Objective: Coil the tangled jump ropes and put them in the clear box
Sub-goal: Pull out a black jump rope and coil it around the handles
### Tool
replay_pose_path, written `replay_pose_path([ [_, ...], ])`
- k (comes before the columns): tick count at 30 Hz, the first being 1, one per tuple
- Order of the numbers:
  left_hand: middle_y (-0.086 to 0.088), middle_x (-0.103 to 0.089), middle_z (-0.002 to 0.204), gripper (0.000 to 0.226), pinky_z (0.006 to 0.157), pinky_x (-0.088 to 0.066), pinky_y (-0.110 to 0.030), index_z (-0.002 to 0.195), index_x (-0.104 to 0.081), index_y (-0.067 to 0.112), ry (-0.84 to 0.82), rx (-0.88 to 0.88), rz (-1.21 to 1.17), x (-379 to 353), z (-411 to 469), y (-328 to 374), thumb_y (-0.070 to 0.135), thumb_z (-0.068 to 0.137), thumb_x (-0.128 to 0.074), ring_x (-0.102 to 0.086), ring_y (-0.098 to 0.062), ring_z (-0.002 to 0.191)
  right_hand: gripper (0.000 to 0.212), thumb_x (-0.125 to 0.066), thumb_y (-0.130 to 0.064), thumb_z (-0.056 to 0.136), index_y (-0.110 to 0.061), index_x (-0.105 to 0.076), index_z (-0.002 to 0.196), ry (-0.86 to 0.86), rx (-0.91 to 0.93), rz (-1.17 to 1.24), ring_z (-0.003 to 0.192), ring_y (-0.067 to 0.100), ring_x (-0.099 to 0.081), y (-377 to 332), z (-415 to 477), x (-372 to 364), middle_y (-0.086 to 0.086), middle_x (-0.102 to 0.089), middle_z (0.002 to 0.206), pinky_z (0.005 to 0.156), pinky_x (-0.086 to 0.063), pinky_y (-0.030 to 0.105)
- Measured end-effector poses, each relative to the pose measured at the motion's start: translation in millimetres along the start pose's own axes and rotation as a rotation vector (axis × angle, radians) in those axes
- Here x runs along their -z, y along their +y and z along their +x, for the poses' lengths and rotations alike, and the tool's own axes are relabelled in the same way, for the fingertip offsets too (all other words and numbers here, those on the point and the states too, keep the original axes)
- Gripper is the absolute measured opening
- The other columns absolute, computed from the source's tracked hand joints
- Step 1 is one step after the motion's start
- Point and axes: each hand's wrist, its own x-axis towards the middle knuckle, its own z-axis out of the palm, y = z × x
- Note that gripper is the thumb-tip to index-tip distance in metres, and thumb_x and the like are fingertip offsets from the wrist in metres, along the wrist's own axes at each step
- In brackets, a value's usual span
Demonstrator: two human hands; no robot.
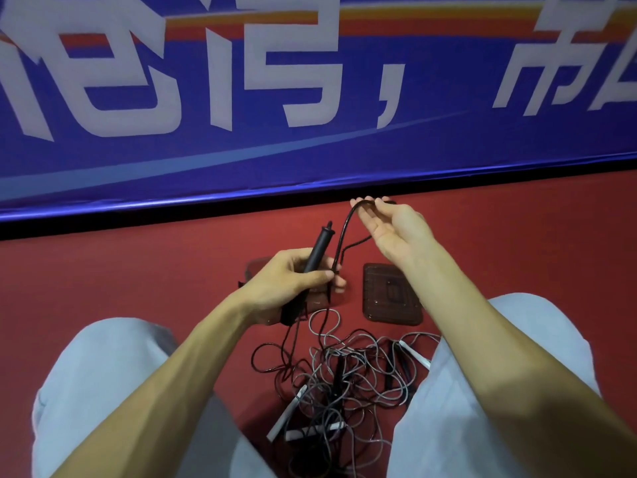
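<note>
head view: left hand [293,281] curled round black handle [319,248], thumb and fingers also pinching cord beside it, handle tip pointing far. right hand [393,229] raised, palm up, thumb and fingertips pinching black cord [344,225], which arches between hands. tangled ropes [348,370] lie on red floor [138,277], near, between knees, with white handles [287,414] among grey and black cords. ribbed rectangular object [391,293] just beyond pile, identity unclear.

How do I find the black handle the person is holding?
Find the big blue banner, then drop to the red floor under it. There the left hand grips a black handle, tip pointing up at the banner. The other handles lie in the rope tangle on the floor; only this one is held.
</note>
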Motion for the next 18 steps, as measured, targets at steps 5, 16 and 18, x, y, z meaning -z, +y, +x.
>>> replay_pose_path([
  [5, -0.010, -0.072, 0.080, 0.009, 0.071, -0.058, -0.029, 0.097, -0.057, 0.005, 0.145, -0.090, -0.146, 1, 4, 3, -0.003, 0.094, -0.053, -0.073, -0.022, 0.078, 0.005, -0.048, 0.004, 0.096, 0.005, -0.052, 0.093, -0.023, 0.017, -0.275, 0.077, 0.033, -0.066, 9, -3, 3, 0.022, -0.061, 0.085, 0.070, -0.060, 0.042],
  [16, -0.009, -0.069, 0.081, 0.007, 0.084, -0.059, -0.035, 0.095, -0.053, 0.006, 0.387, -0.265, -0.767, 28, 9, 22, 0.000, 0.097, -0.050, -0.072, -0.027, 0.093, 0.027, -0.058, 0.005, 0.085, -0.017, -0.066, 0.098, -0.723, -0.066, -1.702, 0.088, 0.007, -0.058, 56, -7, 24, -0.005, -0.066, 0.097, 0.086, -0.046, 0.023],
  [18, -0.009, -0.067, 0.081, 0.009, 0.086, -0.058, -0.037, 0.092, -0.051, 0.008, 0.408, -0.285, -0.835, 33, 10, 23, 0.000, 0.097, -0.050, -0.073, -0.027, 0.092, 0.016, -0.062, -0.006, 0.089, -0.020, -0.064, 0.097, -0.784, -0.078, -1.842, 0.088, 0.012, -0.059, 60, -5, 28, -0.002, -0.066, 0.100, 0.084, -0.048, 0.031],
])
